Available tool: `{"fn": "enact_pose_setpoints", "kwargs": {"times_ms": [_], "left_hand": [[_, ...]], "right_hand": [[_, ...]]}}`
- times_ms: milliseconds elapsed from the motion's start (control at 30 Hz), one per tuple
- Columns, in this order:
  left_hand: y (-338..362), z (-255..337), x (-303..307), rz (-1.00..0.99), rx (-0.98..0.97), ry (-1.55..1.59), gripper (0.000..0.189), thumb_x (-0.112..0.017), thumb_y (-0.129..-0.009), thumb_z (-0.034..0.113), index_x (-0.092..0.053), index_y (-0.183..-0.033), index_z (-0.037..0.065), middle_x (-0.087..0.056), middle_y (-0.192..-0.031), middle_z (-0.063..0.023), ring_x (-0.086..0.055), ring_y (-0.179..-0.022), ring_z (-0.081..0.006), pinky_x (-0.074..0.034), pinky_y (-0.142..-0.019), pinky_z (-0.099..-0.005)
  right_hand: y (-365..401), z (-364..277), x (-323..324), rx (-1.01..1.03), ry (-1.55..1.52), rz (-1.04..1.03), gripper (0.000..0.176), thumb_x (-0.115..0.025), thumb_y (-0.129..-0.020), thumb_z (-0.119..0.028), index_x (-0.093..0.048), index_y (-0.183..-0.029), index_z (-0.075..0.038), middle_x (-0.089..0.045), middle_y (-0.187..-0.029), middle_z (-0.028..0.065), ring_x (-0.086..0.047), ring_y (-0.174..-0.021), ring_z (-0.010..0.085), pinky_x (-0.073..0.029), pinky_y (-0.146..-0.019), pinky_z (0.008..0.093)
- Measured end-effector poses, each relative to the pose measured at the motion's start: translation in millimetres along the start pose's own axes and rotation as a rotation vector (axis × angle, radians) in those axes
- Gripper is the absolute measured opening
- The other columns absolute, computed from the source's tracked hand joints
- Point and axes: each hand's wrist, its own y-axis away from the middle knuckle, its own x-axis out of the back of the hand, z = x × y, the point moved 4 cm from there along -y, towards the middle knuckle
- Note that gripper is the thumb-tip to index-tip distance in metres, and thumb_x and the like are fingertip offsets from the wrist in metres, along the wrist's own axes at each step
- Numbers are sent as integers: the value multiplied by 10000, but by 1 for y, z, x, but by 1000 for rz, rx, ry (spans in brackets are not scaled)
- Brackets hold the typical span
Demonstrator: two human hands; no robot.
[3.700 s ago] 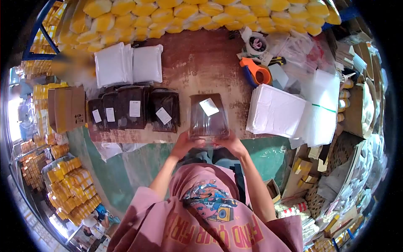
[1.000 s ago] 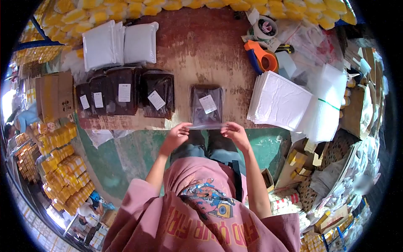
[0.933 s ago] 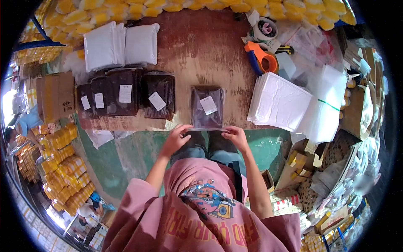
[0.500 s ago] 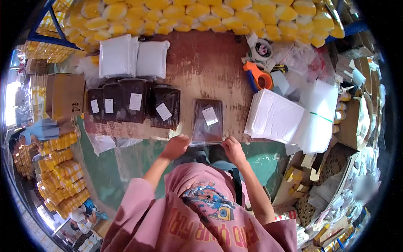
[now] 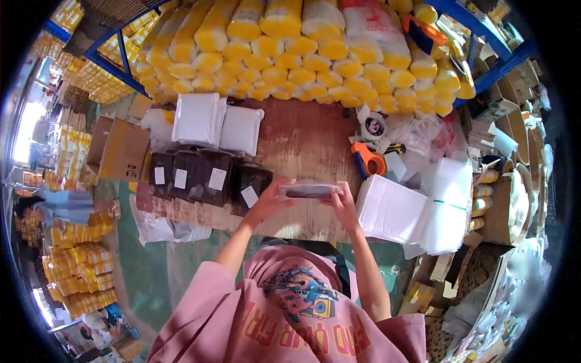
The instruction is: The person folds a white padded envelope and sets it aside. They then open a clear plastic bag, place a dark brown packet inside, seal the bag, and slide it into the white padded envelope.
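Note:
Between my two hands a dark brown packet in a clear plastic bag (image 5: pixel 310 190) is tipped up above the table, its narrow edge facing me. My left hand (image 5: pixel 274 196) grips its left end, and my right hand (image 5: pixel 343 204) has hold of the right end. Just left of my left hand lies a dark packet with a white label (image 5: pixel 250 189). Beyond it is a row of similar labelled dark packets (image 5: pixel 196 175). Close to my right hand sits a stack of white sheets or sleeves (image 5: pixel 390 209).
White wrapped packs (image 5: pixel 198 120) lie at the back left, near a cardboard box (image 5: pixel 124 151). An orange tape dispenser (image 5: pixel 369 160) and a green-banded bundle of clear plastic (image 5: pixel 448 206) are at right. Yellow-and-white rolls (image 5: pixel 290 54) are piled behind. A person (image 5: pixel 66 207) is at far left.
The dark packet, flat at the table's front edge before, is now lifted and tipped up between both hands. My hands have moved forward over the table. The head view has tilted upward.

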Motion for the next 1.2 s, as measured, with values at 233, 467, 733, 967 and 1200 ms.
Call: {"fn": "enact_pose_setpoints", "kwargs": {"times_ms": [233, 467, 733, 967, 1200], "left_hand": [[-29, 2, -18, -120, -235, -437, 398, -790, -795, 181, -682, -1151, 38, -641, -1252, -108, -525, -1259, -216, -366, -1104, -365], [-35, 17, -7, -27, -144, -298, 295, -772, -803, 100, -713, -1080, 21, -690, -1150, -106, -614, -1123, -194, -454, -1008, -319], [-59, 28, 11, 50, -52, -201, 182, -716, -866, 105, -733, -1015, 0, -745, -905, -55, -656, -821, -82, -521, -755, -238], [-71, 5, 11, 111, -30, 5, 259, -587, -968, 157, -684, -1060, -65, -728, -962, -100, -675, -886, -141, -514, -832, -270], [-70, -6, 7, 201, 26, 249, 275, -554, -992, 181, -663, -1051, -64, -711, -928, -97, -687, -885, -181, -532, -812, -301]], "right_hand": [[-7, -18, 8, 64, 163, -60, 323, -678, -902, -107, -523, -1166, -4, -640, -1067, 73, -633, -902, 144, -549, -769, 289], [-29, -52, 10, 91, 472, -119, 264, -770, -764, -133, -732, -981, 12, -690, -1069, 104, -632, -984, 179, -505, -822, 300], [-61, -48, 19, -209, 175, -103, 228, -712, -883, -184, -742, -990, 15, -720, -871, 20, -605, -759, 74, -469, -625, 228], [-71, -42, 34, -315, 39, 35, 211, -681, -914, -210, -748, -884, -12, -703, -789, 29, -548, -600, 62, -401, -514, 212], [-73, -46, 29, -355, -30, 93, 170, -682, -913, -179, -693, -911, -9, -698, -808, 55, -609, -647, 82, -467, -522, 223]]}}
